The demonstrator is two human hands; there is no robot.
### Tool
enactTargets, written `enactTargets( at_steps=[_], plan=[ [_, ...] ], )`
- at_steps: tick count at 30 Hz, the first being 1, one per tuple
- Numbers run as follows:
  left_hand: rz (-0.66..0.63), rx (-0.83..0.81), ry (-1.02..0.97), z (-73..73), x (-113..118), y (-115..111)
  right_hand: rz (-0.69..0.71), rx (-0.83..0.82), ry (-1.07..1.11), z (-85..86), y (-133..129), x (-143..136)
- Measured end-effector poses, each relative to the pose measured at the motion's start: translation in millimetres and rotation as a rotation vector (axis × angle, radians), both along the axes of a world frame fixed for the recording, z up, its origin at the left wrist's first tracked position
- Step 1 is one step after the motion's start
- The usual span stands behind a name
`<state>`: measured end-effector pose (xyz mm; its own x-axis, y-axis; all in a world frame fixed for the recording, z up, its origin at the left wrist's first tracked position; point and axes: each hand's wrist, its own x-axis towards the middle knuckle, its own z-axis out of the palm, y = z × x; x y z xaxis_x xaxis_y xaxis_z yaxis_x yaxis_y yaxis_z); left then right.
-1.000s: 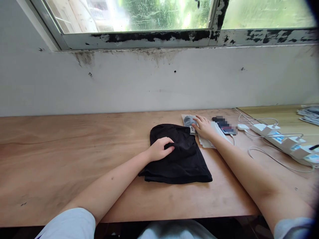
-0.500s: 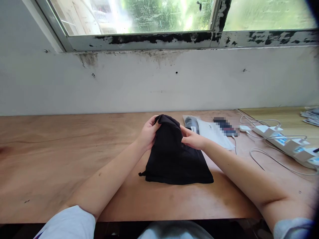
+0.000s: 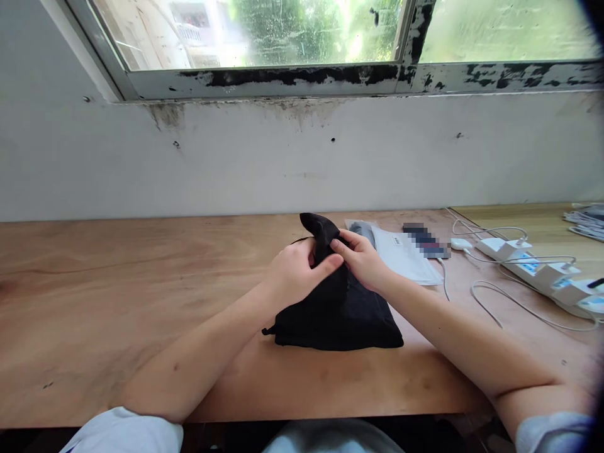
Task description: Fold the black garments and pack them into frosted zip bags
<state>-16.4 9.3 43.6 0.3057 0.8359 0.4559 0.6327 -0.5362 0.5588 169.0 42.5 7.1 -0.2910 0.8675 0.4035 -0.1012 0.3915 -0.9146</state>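
A black cloth bag (image 3: 340, 321) stands on the table in front of me, its wide lower edge resting on the wood. A short knotted end sticks out at its lower left corner. The upper part is bunched into a narrow neck, and its tip flops to the left. My left hand (image 3: 297, 267) is closed round the left side of this neck, thumb lying across the front; its other fingertips are mostly hidden. From the right, my right hand (image 3: 358, 255) pinches the gathered cloth between thumb and fingers. Inside the bag nothing shows.
Behind my right hand lie a white plastic packet (image 3: 401, 255) and a blurred-out phone-like object (image 3: 427, 242) with a cable. Farther right is a white power strip (image 3: 533, 270) with plugged-in chargers and loose cords. The wall (image 3: 236, 163) and window bound the wooden table (image 3: 117, 302) behind.
The bag's top, spread between my hands before, is now squeezed into a narrow neck. My left hand has turned over and come right and down; my right hand has shifted slightly inward.
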Motion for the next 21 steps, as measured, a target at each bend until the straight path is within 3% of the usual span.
enactTargets(
  at_steps=[2, 5, 9, 13, 17, 21],
  plan=[
    [-0.002, -0.041, -0.01, 2.4, 3, -2, -0.048, 0.07, -0.032, 8.3, -1, 4],
    [-0.084, -0.185, -0.218, 10.7, -2, 4, -0.105, 0.089, -0.044, 21.4, 0, 16],
    [-0.183, -0.383, -0.539, 30.8, -23, 16, -0.133, -0.009, 0.001, 38.1, 7, 37],
    [-0.203, -0.479, -0.751, 50.6, -46, 22, -0.231, 0.037, 0.082, 58.7, 5, 56],
    [-0.255, -0.547, -0.854, 66.9, -64, 17, -0.294, 0.105, 0.063, 84.1, -14, 72],
    [-0.272, -0.556, -0.913, 79.2, -73, 6, -0.216, 0.098, 0.015, 105.9, -45, 79]
  ],
)
